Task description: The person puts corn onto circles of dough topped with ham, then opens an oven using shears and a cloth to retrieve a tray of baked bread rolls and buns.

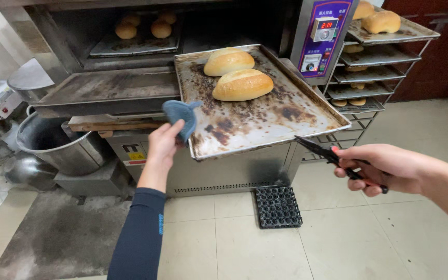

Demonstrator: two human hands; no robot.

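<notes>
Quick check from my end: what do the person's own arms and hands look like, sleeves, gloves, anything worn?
Both hands are bare, no gloves. The left hand comes out of a close-fitting dark navy sleeve that ends at the forearm and carries a small blue marking near its cuff. The right hand and its forearm are uncovered, with no sleeve in view. No watch, ring or band shows on either.

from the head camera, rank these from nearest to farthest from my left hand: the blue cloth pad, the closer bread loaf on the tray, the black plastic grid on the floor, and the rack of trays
1. Blue cloth pad: gripped in the left hand, at the tray's edge.
2. Closer bread loaf: up and right, on the tray.
3. Black plastic grid: on the floor, lower right.
4. Rack of trays: far right.
</notes>
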